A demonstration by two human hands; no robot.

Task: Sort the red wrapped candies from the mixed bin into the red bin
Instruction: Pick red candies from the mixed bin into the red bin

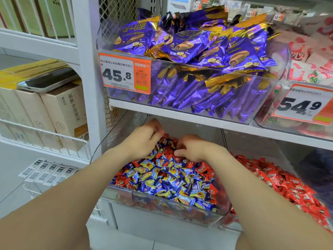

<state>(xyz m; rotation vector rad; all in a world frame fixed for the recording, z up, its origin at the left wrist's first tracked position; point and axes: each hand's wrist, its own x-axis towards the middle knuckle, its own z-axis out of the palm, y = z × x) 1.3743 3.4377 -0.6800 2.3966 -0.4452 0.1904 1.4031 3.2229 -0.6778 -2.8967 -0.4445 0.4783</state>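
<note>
white shop shelf (180, 114) | mixed bin (162, 204) beside red bin (231, 226) | purple packs (189, 46) above

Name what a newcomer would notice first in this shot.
The heap of shiny purple packets in the upper-shelf bin, with its orange 45.8 price tag at front left, dominates. Below, the left hand and right hand reach into the mixed bin of blue and red sweets, and a pile of red candies fills the bin to its right.

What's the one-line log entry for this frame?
phase: searching; left hand: in mixed bin; right hand: in mixed bin; grasp: unclear; red bin: adjacent right
</note>
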